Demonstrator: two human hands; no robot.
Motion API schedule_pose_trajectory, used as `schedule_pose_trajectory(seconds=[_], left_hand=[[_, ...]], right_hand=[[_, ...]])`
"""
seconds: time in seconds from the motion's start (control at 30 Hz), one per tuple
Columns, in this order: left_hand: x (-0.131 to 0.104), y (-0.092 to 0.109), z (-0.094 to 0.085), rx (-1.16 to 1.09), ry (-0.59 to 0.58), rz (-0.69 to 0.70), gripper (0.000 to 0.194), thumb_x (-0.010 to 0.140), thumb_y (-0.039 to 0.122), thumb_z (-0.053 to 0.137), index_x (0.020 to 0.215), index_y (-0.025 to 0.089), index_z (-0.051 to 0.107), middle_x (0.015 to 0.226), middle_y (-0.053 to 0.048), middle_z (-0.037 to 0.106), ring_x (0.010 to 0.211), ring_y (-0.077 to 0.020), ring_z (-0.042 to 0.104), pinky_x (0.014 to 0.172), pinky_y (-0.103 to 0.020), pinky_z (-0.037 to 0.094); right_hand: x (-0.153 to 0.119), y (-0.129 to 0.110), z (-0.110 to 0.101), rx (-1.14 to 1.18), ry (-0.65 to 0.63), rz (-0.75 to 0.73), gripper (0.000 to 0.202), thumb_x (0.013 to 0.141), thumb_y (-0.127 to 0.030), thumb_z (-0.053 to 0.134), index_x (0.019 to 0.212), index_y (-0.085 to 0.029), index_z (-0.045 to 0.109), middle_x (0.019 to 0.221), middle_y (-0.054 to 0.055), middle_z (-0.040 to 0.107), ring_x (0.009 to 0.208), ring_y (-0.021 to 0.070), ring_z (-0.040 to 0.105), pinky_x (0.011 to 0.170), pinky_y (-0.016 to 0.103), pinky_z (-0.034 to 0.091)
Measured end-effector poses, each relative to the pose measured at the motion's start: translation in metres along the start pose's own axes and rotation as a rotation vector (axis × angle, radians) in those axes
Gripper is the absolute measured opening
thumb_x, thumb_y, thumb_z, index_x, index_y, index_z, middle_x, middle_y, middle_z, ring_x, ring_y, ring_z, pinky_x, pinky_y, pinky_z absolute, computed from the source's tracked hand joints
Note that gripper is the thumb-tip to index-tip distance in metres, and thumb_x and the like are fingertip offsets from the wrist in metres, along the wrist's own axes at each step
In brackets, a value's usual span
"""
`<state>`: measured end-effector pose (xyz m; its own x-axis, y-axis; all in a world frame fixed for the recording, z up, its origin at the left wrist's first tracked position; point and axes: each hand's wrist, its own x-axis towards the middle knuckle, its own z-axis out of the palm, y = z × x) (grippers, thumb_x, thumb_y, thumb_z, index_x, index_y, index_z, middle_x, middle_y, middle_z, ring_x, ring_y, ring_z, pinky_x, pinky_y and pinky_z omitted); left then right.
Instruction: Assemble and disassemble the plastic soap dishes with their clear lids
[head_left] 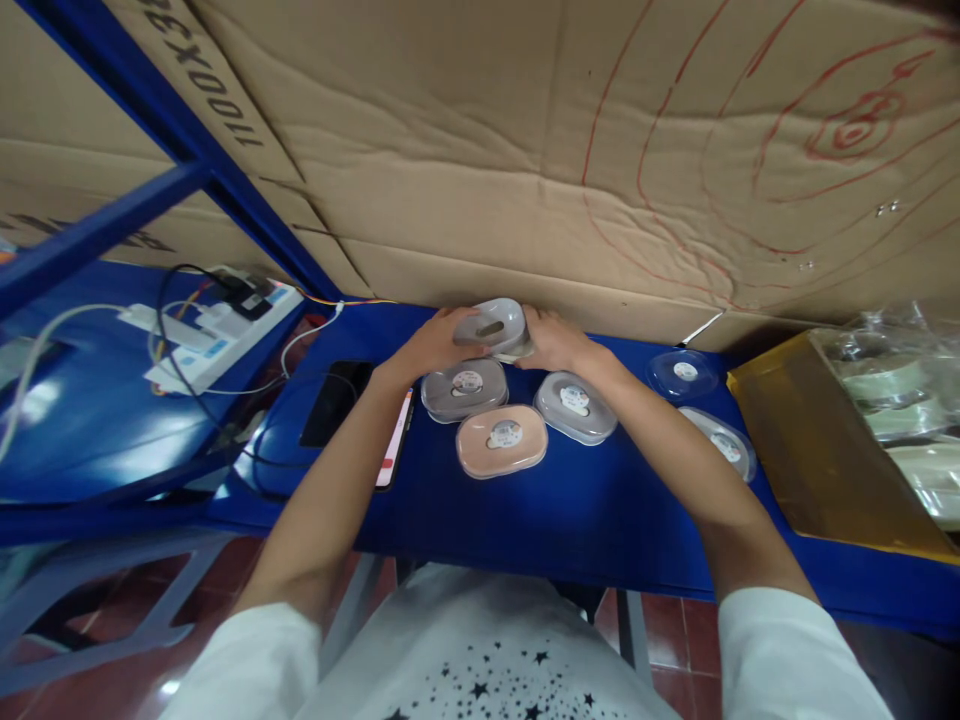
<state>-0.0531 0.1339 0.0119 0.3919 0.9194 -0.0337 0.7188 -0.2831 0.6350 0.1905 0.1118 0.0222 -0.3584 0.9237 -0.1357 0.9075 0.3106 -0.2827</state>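
Note:
My left hand (439, 342) and my right hand (555, 340) are closed around the two ends of a grey oval plastic box (504, 318) with a slot-shaped mark in its middle. It is close to the cardboard wall, and its underside is partly hidden. Just in front lie a grey lidded oval box (454, 398), a pink-beige one (487, 455) and another grey one (570, 425), each with a round white label under or on a clear cover. Under my left forearm is a phone with a lit screen (391, 440).
On the right lie a clear oval lid (671, 378), another labelled oval piece (720, 430) and an open carton (795, 480) of plastic-wrapped pale items. A dark phone (334, 405), cables and a white power strip (225, 335) are on the left. Cardboard (465, 180) closes the back.

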Motion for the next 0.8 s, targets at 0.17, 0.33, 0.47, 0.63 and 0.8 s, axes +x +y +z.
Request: schedule_pose_trajectory(seconds=[0.17, 0.33, 0.47, 0.63, 0.8], left_hand=[[-0.024, 0.017, -0.006, 0.127, 0.162, 0.206, 0.077, 0.087, 0.049, 0.083, 0.154, 0.026, 0.055, 0.159, -0.011, 0.051, 0.147, -0.0326, 0.053, 0.124, -0.050, 0.043], [-0.053, 0.048, -0.013, 0.236, 0.239, 0.353, 0.062, 0.101, 0.049, 0.071, 0.156, 0.027, 0.053, 0.157, -0.008, 0.049, 0.143, -0.0292, 0.054, 0.120, -0.047, 0.048], [-0.094, 0.050, -0.014, 0.231, 0.250, 0.357, 0.064, 0.096, 0.052, 0.075, 0.152, 0.027, 0.057, 0.154, -0.012, 0.054, 0.140, -0.0336, 0.058, 0.117, -0.050, 0.049], [-0.143, 0.034, 0.011, 0.415, 0.187, 0.294, 0.056, 0.096, 0.050, 0.075, 0.147, 0.032, 0.060, 0.155, -0.014, 0.059, 0.132, -0.0396, 0.064, 0.110, -0.058, 0.047], [-0.154, 0.035, 0.028, 0.471, 0.224, 0.250, 0.062, 0.097, 0.049, 0.074, 0.154, 0.031, 0.055, 0.164, -0.017, 0.052, 0.133, -0.0424, 0.064, 0.113, -0.063, 0.040]], right_hand=[[-0.039, -0.006, -0.034, -0.008, 0.200, -0.058, 0.095, 0.081, -0.041, 0.084, 0.159, -0.011, 0.038, 0.142, 0.023, 0.066, 0.135, 0.0463, 0.058, 0.107, 0.059, 0.051], [-0.107, -0.008, -0.049, 0.033, 0.363, -0.093, 0.095, 0.087, -0.047, 0.080, 0.163, -0.011, 0.035, 0.151, 0.023, 0.062, 0.134, 0.0456, 0.060, 0.110, 0.062, 0.051], [-0.220, -0.002, -0.031, 0.116, 0.397, -0.032, 0.095, 0.092, -0.052, 0.077, 0.168, -0.020, 0.031, 0.160, 0.019, 0.055, 0.143, 0.0418, 0.056, 0.118, 0.061, 0.049], [-0.333, -0.003, 0.046, 0.386, 0.274, 0.164, 0.080, 0.090, -0.046, 0.078, 0.159, -0.028, 0.042, 0.154, 0.013, 0.060, 0.138, 0.0350, 0.063, 0.108, 0.050, 0.059], [-0.328, -0.017, 0.106, 0.418, 0.288, 0.210, 0.057, 0.095, -0.035, 0.075, 0.146, -0.031, 0.051, 0.158, 0.013, 0.057, 0.146, 0.0343, 0.057, 0.115, 0.056, 0.053]])
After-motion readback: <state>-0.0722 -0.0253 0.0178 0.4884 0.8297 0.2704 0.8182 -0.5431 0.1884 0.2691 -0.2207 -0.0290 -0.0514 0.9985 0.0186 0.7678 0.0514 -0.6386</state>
